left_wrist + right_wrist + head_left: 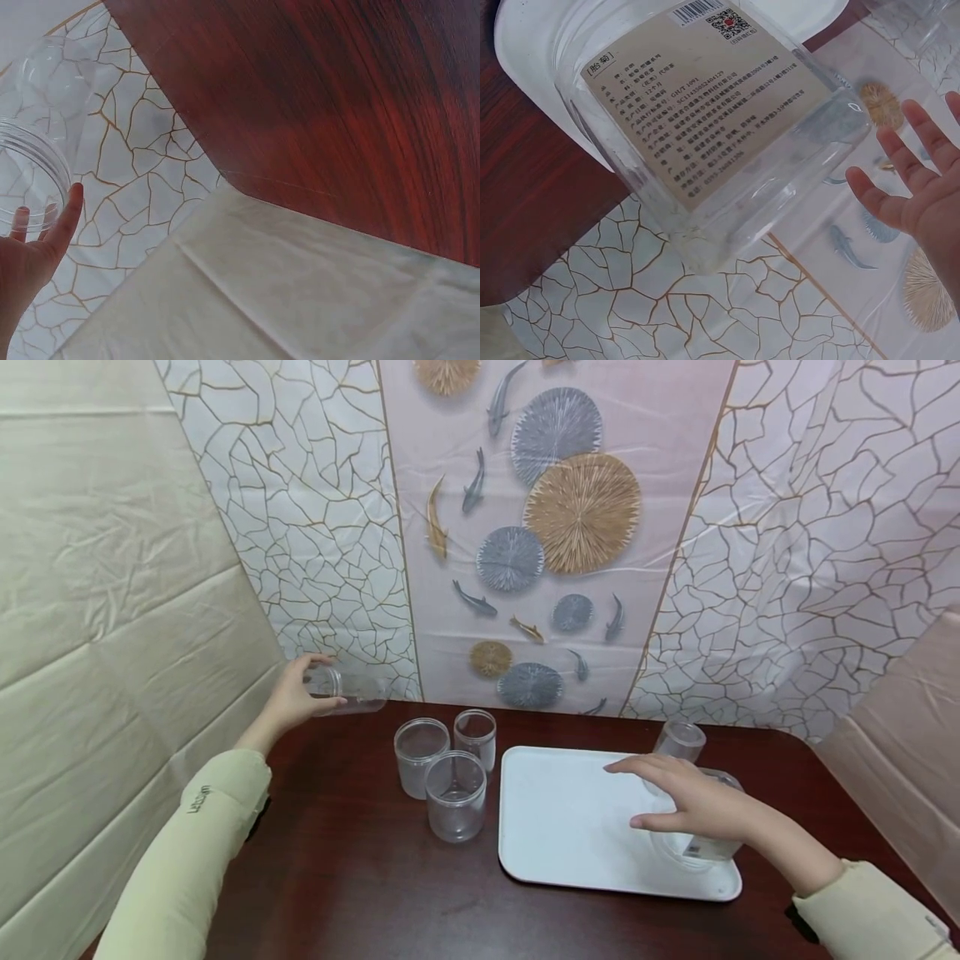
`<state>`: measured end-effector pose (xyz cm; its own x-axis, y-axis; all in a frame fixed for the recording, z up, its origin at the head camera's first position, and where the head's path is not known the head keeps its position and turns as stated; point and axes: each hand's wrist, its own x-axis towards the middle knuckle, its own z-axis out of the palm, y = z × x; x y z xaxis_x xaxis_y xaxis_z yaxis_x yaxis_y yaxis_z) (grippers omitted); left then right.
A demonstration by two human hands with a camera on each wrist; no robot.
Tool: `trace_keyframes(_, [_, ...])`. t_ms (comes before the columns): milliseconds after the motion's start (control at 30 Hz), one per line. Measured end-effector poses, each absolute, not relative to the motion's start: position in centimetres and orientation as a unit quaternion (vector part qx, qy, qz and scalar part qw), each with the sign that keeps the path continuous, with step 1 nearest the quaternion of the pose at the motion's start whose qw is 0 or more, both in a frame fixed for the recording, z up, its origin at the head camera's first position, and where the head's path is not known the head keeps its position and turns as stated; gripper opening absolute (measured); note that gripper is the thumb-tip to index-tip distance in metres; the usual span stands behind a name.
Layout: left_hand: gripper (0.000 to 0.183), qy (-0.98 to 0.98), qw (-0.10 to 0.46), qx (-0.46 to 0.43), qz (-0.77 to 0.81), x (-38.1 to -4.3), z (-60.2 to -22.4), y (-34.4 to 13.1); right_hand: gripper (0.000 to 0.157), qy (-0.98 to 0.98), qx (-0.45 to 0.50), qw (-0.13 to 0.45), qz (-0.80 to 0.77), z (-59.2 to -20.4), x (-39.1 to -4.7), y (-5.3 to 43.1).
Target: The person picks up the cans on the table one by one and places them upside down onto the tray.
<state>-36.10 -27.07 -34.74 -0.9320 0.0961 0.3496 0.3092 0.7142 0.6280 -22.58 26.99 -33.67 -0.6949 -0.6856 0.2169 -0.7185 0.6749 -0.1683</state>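
Observation:
My left hand (pixel 294 692) is raised at the left, thumb and fingers spread around the rim end of a clear plastic jar (pixel 363 693). That jar lies sideways in the air, its body pointing right; the left wrist view shows its ridged rim (pixel 46 161) beside the fingers. My right hand (pixel 693 793) hovers over the tray with fingers apart, holding nothing. Partly hidden below it, a clear jar with a printed label (pixel 705 97) stands mouth down on the white tray (pixel 573 827). Behind the right hand is another upturned clear jar (pixel 681 739).
Left of the tray, three open clear jars stand close together on the dark red table (pixel 360 877): a wide one (pixel 420 760), a narrow one (pixel 476 739) and one in front (pixel 456 802). Patterned cloth (pixel 337 527) hangs behind the table, with beige cloth (pixel 112 568) at the left.

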Motion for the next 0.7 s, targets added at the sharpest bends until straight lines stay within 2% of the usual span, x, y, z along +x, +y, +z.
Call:
trace_keyframes(367, [0.066,-0.885,0.129,-0.087,-0.439,-34.6,-35.4,-28.0,0.055,-0.904,0.399,0.083,0.128,-33.9,-22.8,26.8])
trace_keyframes(700, [0.067,-0.861,0.135,-0.084,-0.484,-34.7,-35.1,-27.9,0.057,-0.902,0.396,0.106,0.134,-33.9,-22.8,26.7])
